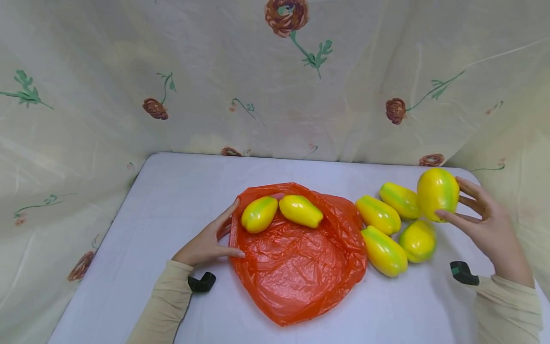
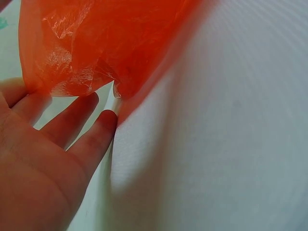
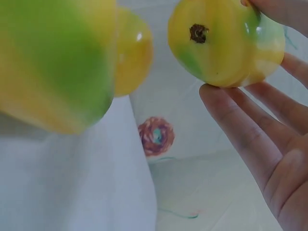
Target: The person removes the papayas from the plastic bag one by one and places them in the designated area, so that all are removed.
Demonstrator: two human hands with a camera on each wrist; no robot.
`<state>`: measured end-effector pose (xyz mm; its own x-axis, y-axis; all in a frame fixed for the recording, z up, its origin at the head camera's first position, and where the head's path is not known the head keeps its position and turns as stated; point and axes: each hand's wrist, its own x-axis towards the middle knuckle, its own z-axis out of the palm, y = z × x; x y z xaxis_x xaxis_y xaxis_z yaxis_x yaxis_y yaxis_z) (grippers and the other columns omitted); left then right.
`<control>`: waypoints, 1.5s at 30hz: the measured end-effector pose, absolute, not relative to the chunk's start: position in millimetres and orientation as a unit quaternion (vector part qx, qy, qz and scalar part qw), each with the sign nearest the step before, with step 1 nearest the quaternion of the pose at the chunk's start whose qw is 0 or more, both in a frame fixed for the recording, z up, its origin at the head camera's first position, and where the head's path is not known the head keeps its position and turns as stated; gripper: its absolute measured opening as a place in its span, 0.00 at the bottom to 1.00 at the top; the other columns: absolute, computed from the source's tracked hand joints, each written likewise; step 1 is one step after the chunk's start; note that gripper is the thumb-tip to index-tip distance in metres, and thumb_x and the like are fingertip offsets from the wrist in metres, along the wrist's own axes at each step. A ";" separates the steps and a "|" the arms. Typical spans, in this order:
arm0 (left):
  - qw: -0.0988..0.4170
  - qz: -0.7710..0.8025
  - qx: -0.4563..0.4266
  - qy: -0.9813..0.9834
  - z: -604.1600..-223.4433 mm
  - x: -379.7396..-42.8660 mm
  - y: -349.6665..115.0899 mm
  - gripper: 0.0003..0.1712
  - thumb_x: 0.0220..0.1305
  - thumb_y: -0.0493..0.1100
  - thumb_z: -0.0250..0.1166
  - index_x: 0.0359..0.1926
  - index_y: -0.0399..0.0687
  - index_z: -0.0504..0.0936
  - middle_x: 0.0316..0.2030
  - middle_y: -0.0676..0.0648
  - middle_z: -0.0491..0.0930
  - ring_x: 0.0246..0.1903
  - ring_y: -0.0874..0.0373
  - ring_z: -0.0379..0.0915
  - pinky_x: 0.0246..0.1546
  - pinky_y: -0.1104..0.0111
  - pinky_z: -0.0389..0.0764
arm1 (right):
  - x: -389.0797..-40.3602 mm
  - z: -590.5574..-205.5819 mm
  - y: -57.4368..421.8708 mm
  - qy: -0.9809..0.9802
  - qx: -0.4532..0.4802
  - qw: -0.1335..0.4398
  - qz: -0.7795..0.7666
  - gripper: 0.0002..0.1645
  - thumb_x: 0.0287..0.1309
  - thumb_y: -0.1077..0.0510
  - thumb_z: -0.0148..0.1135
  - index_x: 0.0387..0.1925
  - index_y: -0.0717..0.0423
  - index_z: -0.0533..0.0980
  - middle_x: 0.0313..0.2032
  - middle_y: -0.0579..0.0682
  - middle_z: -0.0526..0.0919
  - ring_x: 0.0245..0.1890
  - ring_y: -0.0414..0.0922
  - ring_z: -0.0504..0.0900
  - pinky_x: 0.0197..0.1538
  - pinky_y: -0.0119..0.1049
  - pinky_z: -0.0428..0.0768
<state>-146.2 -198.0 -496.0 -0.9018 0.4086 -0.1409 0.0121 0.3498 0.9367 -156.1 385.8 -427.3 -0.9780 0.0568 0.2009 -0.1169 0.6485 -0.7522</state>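
Observation:
At the right, my right hand [image 1: 494, 224] grips a yellow papaya [image 1: 438, 195] with green streaks, thumb on one side and fingertips on the other. The right wrist view shows the brown stem mark on the held papaya [image 3: 221, 43]. My left hand [image 1: 210, 241] is at the left rim of a red plastic bag [image 1: 301, 267], fairly straight fingers touching its outside and the thumb tip over the rim. Spread wide, the bag lies on the table with its mouth up. Two papayas, one left [image 1: 259, 215] and one right [image 1: 301, 211], lie inside near its far edge.
Several more papayas [image 1: 384, 251] lie on the white-covered table [image 1: 193, 191] between the bag and my right hand, the closest ones against the bag's right side. A flower-printed curtain [image 1: 343, 95] hangs behind the table and along both sides.

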 end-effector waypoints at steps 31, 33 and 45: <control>0.178 0.552 0.127 0.805 -496.2 -146.1 -196.8 0.69 0.53 0.46 0.82 0.83 0.73 0.43 0.84 0.58 0.42 0.83 0.45 0.43 0.78 0.48 0.62 | -167.5 -461.1 417.4 -0.932 -0.074 -0.005 0.355 0.54 0.66 0.39 0.67 0.83 0.37 0.48 0.81 0.65 0.51 0.69 0.76 0.63 0.57 0.45 0.87; 0.176 0.551 0.126 0.806 -496.5 -146.0 -197.2 0.68 0.53 0.47 0.82 0.83 0.74 0.44 0.84 0.59 0.42 0.83 0.46 0.43 0.78 0.48 0.62 | -168.0 -462.5 418.1 -0.933 -0.076 -0.013 0.351 0.54 0.67 0.38 0.66 0.83 0.40 0.47 0.80 0.67 0.51 0.69 0.77 0.63 0.61 0.69 0.79; 0.177 0.553 0.121 0.805 -495.4 -145.7 -197.4 0.68 0.52 0.47 0.82 0.82 0.76 0.45 0.83 0.61 0.42 0.83 0.47 0.43 0.78 0.48 0.62 | -168.3 -464.8 420.8 -0.927 -0.081 -0.063 0.361 0.57 0.66 0.34 0.64 0.84 0.45 0.45 0.79 0.71 0.49 0.69 0.78 0.60 0.59 0.82 0.67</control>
<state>-145.7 -197.4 -495.4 -0.9078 0.3911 -0.1515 -0.0011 0.3591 0.9333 -168.3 420.8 -464.8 -0.9788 0.1053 -0.1758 0.1964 0.7265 -0.6585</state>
